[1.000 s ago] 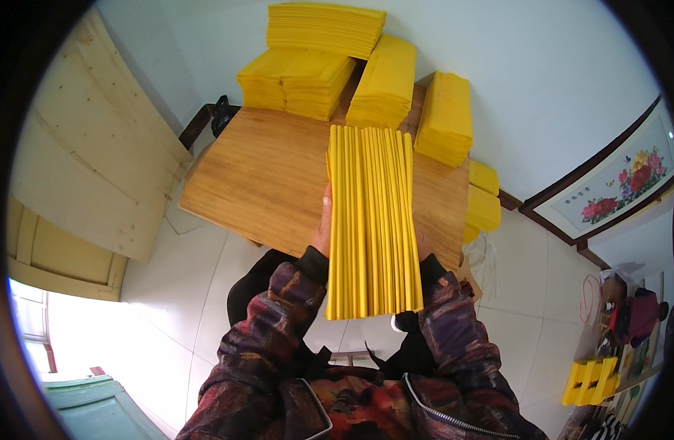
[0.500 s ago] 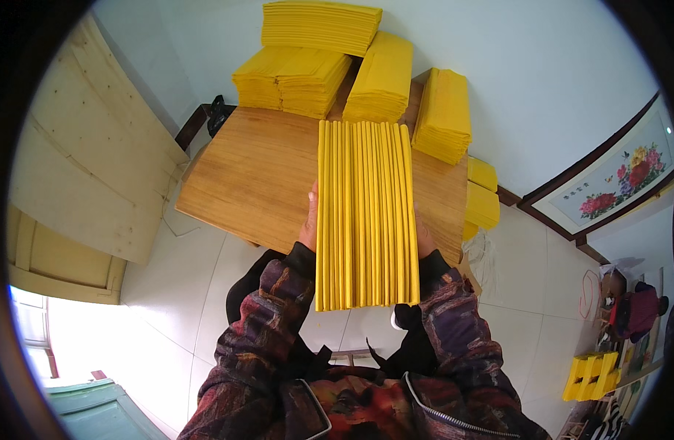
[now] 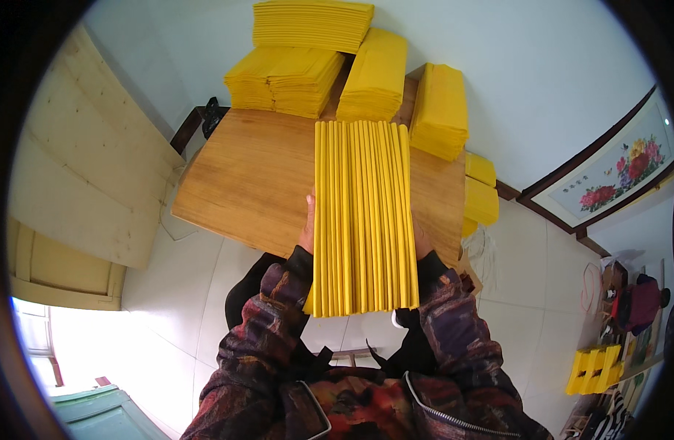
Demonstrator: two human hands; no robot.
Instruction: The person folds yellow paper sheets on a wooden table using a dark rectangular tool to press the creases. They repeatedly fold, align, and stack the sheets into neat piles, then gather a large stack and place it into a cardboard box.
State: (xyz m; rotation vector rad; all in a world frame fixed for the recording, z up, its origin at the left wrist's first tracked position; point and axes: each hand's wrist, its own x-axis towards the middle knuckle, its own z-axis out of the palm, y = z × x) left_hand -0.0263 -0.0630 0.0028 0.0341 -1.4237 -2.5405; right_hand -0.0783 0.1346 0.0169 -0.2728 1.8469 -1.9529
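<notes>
A thick bundle of long yellow paper strips (image 3: 362,216), edges up like ribs, lies lengthwise over the near edge of a wooden table (image 3: 256,176). My left hand (image 3: 307,227) presses against the bundle's left side, mostly hidden behind it. At the right side, only a sliver of my right hand (image 3: 420,243) shows as it grips the bundle. Both patterned sleeves come up from below.
Several stacks of yellow paper (image 3: 311,26) stand along the table's far edge, with more yellow stacks (image 3: 482,192) off its right side. A wooden panel (image 3: 87,176) leans at the left. A framed flower picture (image 3: 608,172) rests against the wall at the right.
The bundle has shifted slightly left and squared up, now lying straighter between my hands; both hands stayed on its sides.
</notes>
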